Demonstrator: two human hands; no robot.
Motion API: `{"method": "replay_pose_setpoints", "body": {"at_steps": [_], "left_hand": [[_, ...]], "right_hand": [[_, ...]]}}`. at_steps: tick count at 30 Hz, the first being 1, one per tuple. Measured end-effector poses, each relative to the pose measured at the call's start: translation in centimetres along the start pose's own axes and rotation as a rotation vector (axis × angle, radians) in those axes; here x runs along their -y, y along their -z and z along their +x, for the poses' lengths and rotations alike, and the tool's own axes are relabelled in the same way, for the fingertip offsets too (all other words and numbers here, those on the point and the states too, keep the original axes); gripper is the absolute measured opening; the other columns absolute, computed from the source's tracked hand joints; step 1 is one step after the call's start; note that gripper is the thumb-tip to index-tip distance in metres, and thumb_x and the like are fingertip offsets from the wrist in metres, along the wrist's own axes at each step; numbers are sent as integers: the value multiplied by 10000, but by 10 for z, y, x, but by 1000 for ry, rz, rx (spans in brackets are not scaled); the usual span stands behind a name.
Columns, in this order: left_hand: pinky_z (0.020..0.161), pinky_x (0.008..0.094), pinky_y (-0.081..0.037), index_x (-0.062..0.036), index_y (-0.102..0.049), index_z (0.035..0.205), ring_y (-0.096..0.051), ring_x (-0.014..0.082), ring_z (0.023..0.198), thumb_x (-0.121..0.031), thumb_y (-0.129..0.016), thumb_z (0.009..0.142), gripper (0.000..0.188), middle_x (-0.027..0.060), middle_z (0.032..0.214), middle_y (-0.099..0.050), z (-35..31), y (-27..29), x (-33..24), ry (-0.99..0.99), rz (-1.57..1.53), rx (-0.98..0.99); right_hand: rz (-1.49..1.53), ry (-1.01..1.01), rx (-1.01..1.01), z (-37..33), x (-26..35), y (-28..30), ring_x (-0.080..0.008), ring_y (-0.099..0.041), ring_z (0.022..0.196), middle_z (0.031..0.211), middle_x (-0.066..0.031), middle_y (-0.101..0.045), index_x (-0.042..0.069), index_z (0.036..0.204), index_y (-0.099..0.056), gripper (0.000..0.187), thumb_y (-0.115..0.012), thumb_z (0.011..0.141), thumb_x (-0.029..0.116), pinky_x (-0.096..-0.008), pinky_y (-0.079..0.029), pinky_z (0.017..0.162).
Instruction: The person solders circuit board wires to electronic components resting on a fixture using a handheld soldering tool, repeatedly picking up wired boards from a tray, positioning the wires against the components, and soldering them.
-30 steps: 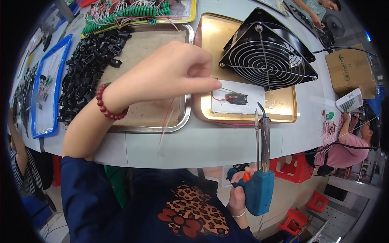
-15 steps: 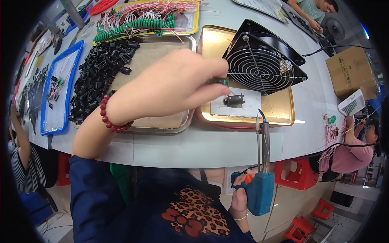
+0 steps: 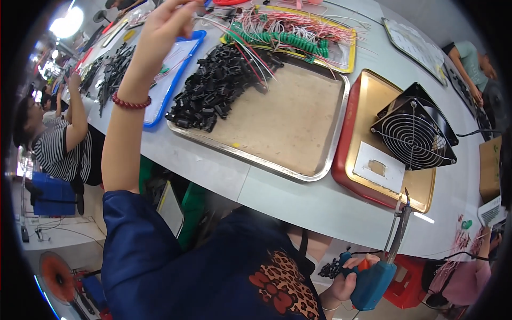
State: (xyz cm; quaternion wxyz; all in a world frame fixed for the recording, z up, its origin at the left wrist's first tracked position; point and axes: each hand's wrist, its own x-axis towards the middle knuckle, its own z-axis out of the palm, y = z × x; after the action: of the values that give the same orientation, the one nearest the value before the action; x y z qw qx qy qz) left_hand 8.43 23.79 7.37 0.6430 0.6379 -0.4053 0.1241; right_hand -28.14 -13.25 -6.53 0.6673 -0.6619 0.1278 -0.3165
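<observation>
High at the upper left, my left hand is closed, with a bundle of thin red, white and green wires trailing from it to the right. Whatever else sits between those fingers is hidden. The wires hang over a heap of small black plastic housings in a steel tray. Low at the right, my right hand is wrapped around a blue soldering gun with an orange trigger. Its tip points up, near the front edge of a gold tin lid. On that lid lies a white plate with a brownish recess.
A black fan stands on the gold-lined tin. Behind the steel tray is a yellow-rimmed tray of wired green parts; a blue tray is at left. Co-workers sit left and right. A red stool is below the table.
My left hand has moved from above the white plate to the upper left. The black housing is gone from the plate. The view has turned left; the soldering gun stays in my right hand.
</observation>
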Motion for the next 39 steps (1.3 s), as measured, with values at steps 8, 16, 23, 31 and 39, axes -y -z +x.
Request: {"method": "replay_pose_setpoints", "body": {"at_steps": [8, 16, 23, 31, 39], "left_hand": [[708, 298, -476, -57, -664, 1053, -626, 177, 786, -358, -631, 896, 341, 99, 807, -655, -159, 237, 31, 861, 1146, -461], [757, 427, -527, -106, -618, 1102, -658, 310, 878, -259, -677, 819, 328, 136, 985, -678, -127, 120, 6, 614, 1827, -262], [920, 360, -380, -136, -685, 1068, -543, 192, 1101, -10, -653, 765, 331, -32, 1070, -691, -54, -99, 33, -77, 1378, 563], [841, 360, -354, -143, -727, 946, -553, 179, 910, -152, -743, 756, 191, 0, 828, -656, -46, -128, 42, 54, 1002, 575], [679, 365, -523, -52, -688, 960, -645, 284, 762, -81, -704, 797, 166, 109, 852, -674, -10, -260, 2, -256, 444, 432]], "right_hand": [[9, -9, 16, 5, 1, -6, -133, -454, 745, 980, -78, -438, 5, 1204, -412, 557, -664, 832, 334, -274, -398, 652], [-33, -5, 55, 5, -4, 3, -131, -461, 748, 931, -71, -450, -5, 1208, -412, 550, -651, 843, 331, -276, -406, 657], [-17, 31, 19, 6, -4, -1, -146, -493, 751, 1135, -126, -451, -50, 1252, -416, 591, -644, 798, 252, -287, -413, 651], [9, 21, -44, 2, -6, 6, -164, -498, 756, 1159, -135, -458, -44, 1240, -415, 602, -666, 768, 233, -298, -428, 636], [-68, 67, 12, 7, 5, 11, -191, -546, 788, 1036, -87, -470, -24, 1162, -475, 509, -701, 823, 281, -325, -464, 691]]}}
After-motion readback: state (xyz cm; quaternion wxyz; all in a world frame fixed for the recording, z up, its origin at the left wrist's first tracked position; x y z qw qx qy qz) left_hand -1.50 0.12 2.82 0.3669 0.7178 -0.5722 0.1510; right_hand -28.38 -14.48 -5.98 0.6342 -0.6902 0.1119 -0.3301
